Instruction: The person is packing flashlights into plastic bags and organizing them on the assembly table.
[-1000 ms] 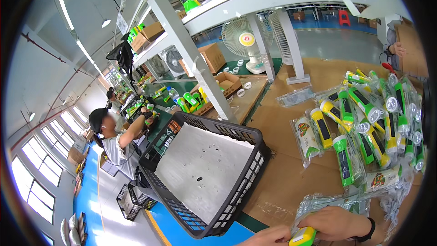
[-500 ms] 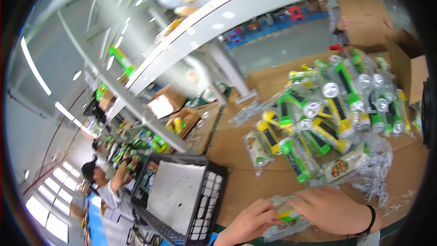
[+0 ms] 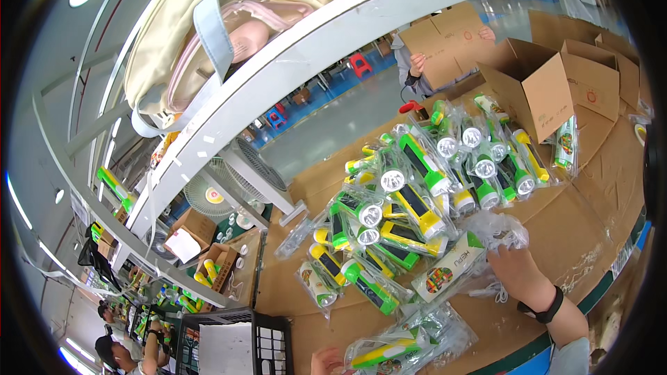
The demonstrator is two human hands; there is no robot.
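Observation:
At the lower edge, my left hand is only partly in view, beside the end of a green and yellow flashlight in a clear plastic bag lying on the cardboard-covered table. Whether its fingers grip the bag is hidden. My right hand, with a black band on the wrist, reaches into a heap of clear plastic bags with white cables. Its fingers are curled among them, and what they hold is not visible. Left of that hand lies a white printed package, and beyond it a pile of bagged flashlights.
Open cardboard boxes stand at the far right. Across the table a person holds up a cardboard piece. A black crate is at lower left, near fans. A grey shelf beam crosses above, bearing a cream bag.
My right hand has left the bagged flashlight and moved over to the clear bags with cables. My left hand stays near the flashlight. The view has swung to the right.

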